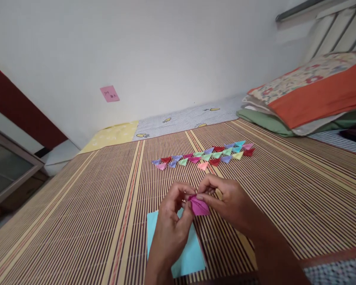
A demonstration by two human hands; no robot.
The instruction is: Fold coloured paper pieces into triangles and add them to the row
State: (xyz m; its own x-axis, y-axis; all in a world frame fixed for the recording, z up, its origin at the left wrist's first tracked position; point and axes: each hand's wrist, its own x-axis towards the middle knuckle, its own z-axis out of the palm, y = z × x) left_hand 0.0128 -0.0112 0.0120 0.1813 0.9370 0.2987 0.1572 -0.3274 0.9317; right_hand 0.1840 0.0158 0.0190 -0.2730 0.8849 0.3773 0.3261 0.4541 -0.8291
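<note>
Though backed by one white wall [166, 47], spread broadly: one striped mat [77, 221], one orange-and-floral pillow [320, 93] at the far right, one rectangle of turquoise paper [190, 257], two hands, left hand [173, 221] and right hand [231, 200], one pink note [109, 94] on the wall, one magenta paper [200, 208] and, allowing for overlaps, about twenty-two small folded pieces [207, 156] in slanting rows. Along the mat's far edge, one checked cloth [180, 118] and one yellow cloth [115, 134]; wide stretches of mat to the left and right of both hands, with a narrower band short of the folded pieces. Turquoise paper partly hidden behind the left hand. Between both hands, near the mat's middle: the magenta paper, bunched and creased at the top, flaring fan-like below. Pinched at its left side by left thumb and fingers; pinched along the upper edge by right thumb and forefinger.
</note>
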